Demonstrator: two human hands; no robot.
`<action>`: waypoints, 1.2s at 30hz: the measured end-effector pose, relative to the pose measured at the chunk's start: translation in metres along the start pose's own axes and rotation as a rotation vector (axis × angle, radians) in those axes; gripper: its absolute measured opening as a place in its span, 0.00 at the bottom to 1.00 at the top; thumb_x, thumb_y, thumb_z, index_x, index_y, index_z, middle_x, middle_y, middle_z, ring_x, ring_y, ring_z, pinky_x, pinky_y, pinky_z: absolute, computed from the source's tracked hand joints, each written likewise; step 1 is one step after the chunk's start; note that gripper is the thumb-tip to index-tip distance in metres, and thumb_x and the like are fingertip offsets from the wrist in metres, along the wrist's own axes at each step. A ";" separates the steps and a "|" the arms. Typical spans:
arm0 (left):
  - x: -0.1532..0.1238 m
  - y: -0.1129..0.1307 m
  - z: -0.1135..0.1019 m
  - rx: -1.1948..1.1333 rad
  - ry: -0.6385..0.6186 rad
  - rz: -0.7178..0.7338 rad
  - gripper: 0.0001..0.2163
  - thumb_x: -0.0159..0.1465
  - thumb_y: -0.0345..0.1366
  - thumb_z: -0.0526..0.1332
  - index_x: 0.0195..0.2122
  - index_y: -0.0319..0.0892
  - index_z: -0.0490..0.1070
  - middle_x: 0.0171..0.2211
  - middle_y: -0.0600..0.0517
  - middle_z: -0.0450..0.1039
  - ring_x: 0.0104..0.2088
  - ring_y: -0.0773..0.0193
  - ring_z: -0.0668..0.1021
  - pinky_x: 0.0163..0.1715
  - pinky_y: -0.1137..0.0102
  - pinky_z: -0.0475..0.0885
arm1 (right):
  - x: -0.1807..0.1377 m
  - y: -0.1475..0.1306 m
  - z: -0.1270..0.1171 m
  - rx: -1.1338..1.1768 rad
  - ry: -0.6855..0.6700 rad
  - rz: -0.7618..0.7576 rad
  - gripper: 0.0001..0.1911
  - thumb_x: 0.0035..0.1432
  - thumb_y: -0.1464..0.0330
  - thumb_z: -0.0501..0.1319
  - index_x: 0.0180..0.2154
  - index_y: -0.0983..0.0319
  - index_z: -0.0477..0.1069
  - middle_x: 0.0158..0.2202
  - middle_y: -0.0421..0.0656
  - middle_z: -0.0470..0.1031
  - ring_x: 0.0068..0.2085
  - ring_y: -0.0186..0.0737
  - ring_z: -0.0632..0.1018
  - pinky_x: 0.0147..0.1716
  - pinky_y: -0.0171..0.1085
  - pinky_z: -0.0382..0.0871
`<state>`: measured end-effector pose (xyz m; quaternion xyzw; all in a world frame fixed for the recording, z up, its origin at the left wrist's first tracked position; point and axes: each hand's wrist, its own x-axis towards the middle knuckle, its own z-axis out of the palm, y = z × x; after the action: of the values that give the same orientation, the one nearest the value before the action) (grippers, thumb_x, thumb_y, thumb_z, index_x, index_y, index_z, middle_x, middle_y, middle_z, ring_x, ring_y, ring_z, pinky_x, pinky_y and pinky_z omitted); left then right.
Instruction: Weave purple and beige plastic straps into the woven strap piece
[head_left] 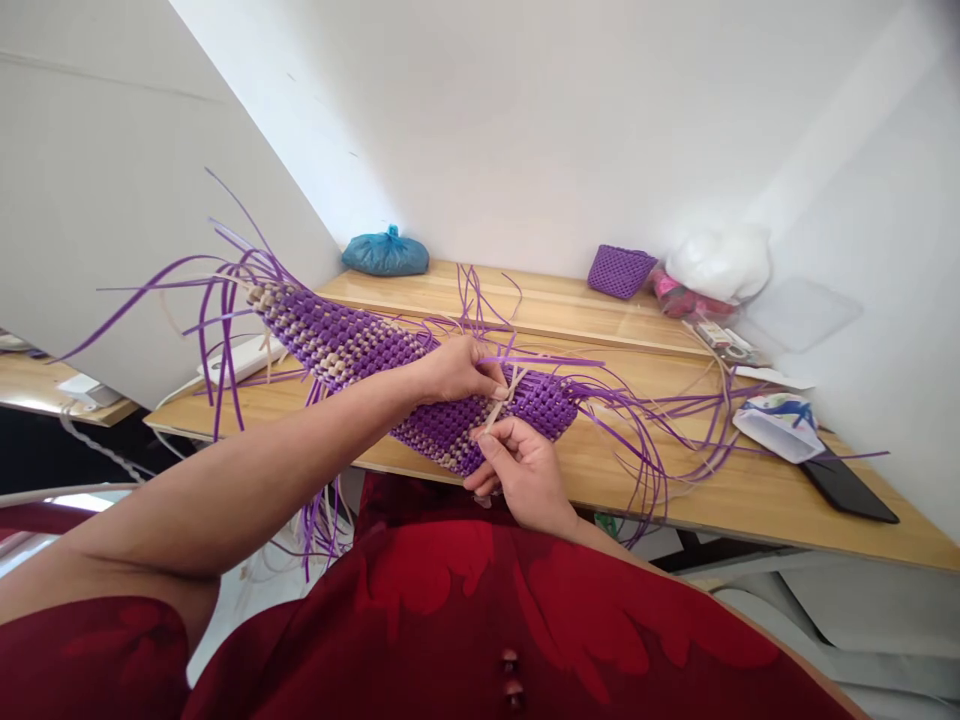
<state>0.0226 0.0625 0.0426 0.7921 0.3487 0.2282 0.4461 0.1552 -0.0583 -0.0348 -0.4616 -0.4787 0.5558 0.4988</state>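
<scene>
A woven piece of purple and beige plastic strips [352,345] lies slantwise over the table's front edge, with long loose strips fanning out at both ends. My left hand [461,370] reaches across it, its thumb and fingers pinched on a beige strip beside the purple weave. Just below, my right hand [525,475] is closed with thumb and forefinger on a beige strip [501,405], near the weave's lower edge. The two hands are close together, and the right one's lower fingers curl under the edge. Exactly where the strips cross between the fingertips is hard to make out.
On the wooden table [750,505], a blue plastic bag [386,252] stands at the back left. A small purple woven basket [621,271] and a white bag [720,262] are at the back right. A black phone-like slab [847,485] lies under a white packet [780,425]. A white power strip [244,358] is at the left.
</scene>
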 end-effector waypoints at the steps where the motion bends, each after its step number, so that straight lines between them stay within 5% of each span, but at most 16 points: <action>1: 0.000 0.000 0.000 0.006 -0.010 0.009 0.05 0.51 0.34 0.69 0.26 0.37 0.80 0.24 0.52 0.79 0.27 0.66 0.76 0.34 0.72 0.70 | -0.001 -0.001 0.000 -0.022 -0.018 0.018 0.19 0.58 0.50 0.63 0.37 0.59 0.66 0.23 0.35 0.74 0.20 0.36 0.78 0.17 0.32 0.71; 4: 0.000 -0.002 -0.002 0.018 -0.037 0.069 0.06 0.53 0.35 0.68 0.26 0.37 0.79 0.24 0.53 0.78 0.27 0.67 0.75 0.34 0.72 0.69 | -0.006 -0.018 -0.014 -0.269 -0.099 -0.077 0.13 0.64 0.56 0.58 0.41 0.58 0.69 0.25 0.37 0.76 0.21 0.37 0.79 0.19 0.34 0.72; 8: 0.000 -0.006 -0.002 0.025 -0.067 0.126 0.07 0.55 0.37 0.67 0.29 0.37 0.80 0.26 0.53 0.79 0.29 0.66 0.76 0.36 0.72 0.69 | 0.001 -0.066 -0.047 -0.945 -0.054 -0.640 0.10 0.67 0.68 0.57 0.42 0.57 0.76 0.45 0.45 0.80 0.46 0.44 0.81 0.47 0.43 0.74; 10: 0.001 -0.007 -0.002 0.014 -0.067 0.139 0.07 0.55 0.36 0.67 0.30 0.37 0.80 0.27 0.52 0.79 0.29 0.66 0.76 0.36 0.71 0.70 | 0.015 -0.088 -0.057 -1.210 -0.014 -0.745 0.12 0.66 0.72 0.56 0.45 0.57 0.77 0.49 0.46 0.79 0.49 0.45 0.78 0.50 0.44 0.70; 16: -0.003 -0.004 -0.003 0.041 -0.043 0.123 0.06 0.54 0.35 0.68 0.30 0.37 0.79 0.26 0.53 0.78 0.29 0.66 0.76 0.36 0.71 0.70 | 0.052 -0.116 -0.053 -1.532 -0.224 -0.737 0.06 0.63 0.72 0.60 0.37 0.60 0.76 0.36 0.43 0.78 0.38 0.41 0.76 0.38 0.38 0.65; 19: -0.006 -0.001 -0.001 0.033 -0.038 0.098 0.06 0.55 0.35 0.68 0.28 0.37 0.79 0.26 0.52 0.78 0.29 0.66 0.77 0.34 0.72 0.70 | 0.072 -0.136 -0.078 -1.559 -0.304 -0.755 0.05 0.61 0.71 0.62 0.33 0.60 0.77 0.34 0.42 0.79 0.35 0.39 0.75 0.36 0.37 0.63; 23: -0.001 0.002 0.003 0.039 0.013 0.060 0.05 0.55 0.34 0.67 0.28 0.37 0.79 0.27 0.51 0.79 0.30 0.65 0.78 0.36 0.71 0.71 | 0.111 -0.168 -0.154 -1.605 0.007 -0.680 0.07 0.56 0.67 0.65 0.26 0.59 0.77 0.27 0.42 0.78 0.30 0.39 0.73 0.31 0.38 0.61; 26: 0.006 0.005 0.000 0.103 -0.007 0.062 0.05 0.56 0.34 0.66 0.30 0.38 0.79 0.28 0.51 0.79 0.32 0.64 0.78 0.38 0.70 0.71 | 0.126 -0.175 -0.190 -1.645 0.063 -0.641 0.06 0.56 0.65 0.65 0.30 0.59 0.79 0.30 0.44 0.80 0.31 0.42 0.75 0.32 0.40 0.63; 31: 0.009 0.008 -0.016 0.049 -0.235 0.120 0.16 0.52 0.28 0.67 0.43 0.39 0.74 0.36 0.51 0.78 0.37 0.64 0.78 0.39 0.70 0.72 | 0.094 -0.157 -0.150 -1.614 0.153 -0.717 0.11 0.59 0.66 0.63 0.40 0.62 0.81 0.37 0.49 0.81 0.34 0.45 0.77 0.33 0.41 0.65; 36: 0.001 0.016 -0.016 0.199 -0.135 0.086 0.18 0.51 0.28 0.68 0.43 0.40 0.67 0.35 0.52 0.76 0.37 0.61 0.78 0.37 0.69 0.71 | 0.036 -0.139 -0.096 -1.526 0.015 -0.842 0.14 0.66 0.64 0.58 0.31 0.61 0.78 0.30 0.45 0.80 0.33 0.41 0.77 0.34 0.39 0.65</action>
<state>0.0183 0.0666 0.0641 0.8601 0.3045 0.1574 0.3777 0.2628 -0.0091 0.0908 -0.4581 -0.8479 -0.1504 0.2205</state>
